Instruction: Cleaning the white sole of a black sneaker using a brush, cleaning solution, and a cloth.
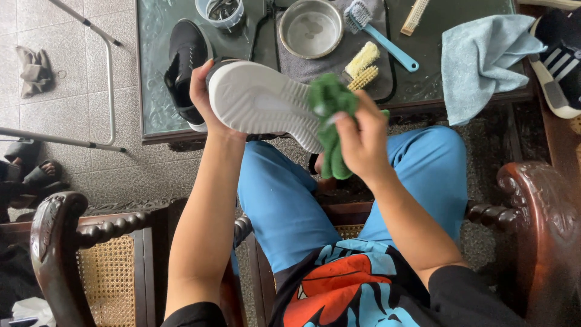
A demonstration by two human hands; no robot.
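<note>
The person sits in a carved wooden chair (532, 206) and holds a shoe (260, 103) sole-up over the lap, just in front of the low glass-topped table (151, 72). The left hand (203, 94) is curled around the heel end, fingers wrapped out of sight behind the shoe. The right hand (362, 142) is closed on a bunched green cloth (330, 109), pressing it against the toe end of the white sole.

To wipe well, the grip at the heel likely needs to be firm so the shoe does not twist, and the cloth should probably run along the ribbed tread rather than across it, with a clean fold turned outward as it soils.

Counted on the table: one black shoe (184, 60) lying just behind the left hand, one metal bowl (311, 27), one clear plastic tub (220, 12), one blue-handled brush (378, 33), two pale bristle brushes (363, 66) side by side, one wooden-backed brush (414, 15) at the far edge, and one light blue towel (484, 60). Another dark shoe with white stripes (560, 66) sits off the right end. A grey mat (302, 66) lies under the bowl.
</note>
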